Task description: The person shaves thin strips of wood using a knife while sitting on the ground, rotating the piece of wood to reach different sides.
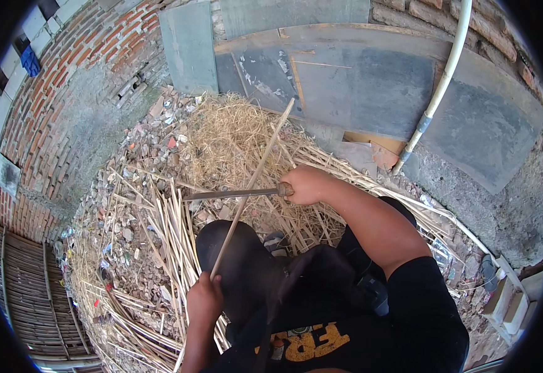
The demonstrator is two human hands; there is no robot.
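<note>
1. Two hands work over a heap of split sticks (159,230).
2. Left hand (204,303) is closed around a long thin stick (253,180), near the knee.
3. Right hand (305,184) grips what looks like a knife (234,194), its blade touching the stick.

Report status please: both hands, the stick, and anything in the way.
Left hand grips thin bamboo stick at its lower end. Right hand holds knife, blade laid across stick. Cut strips and rubble lie on the ground beneath.
</note>
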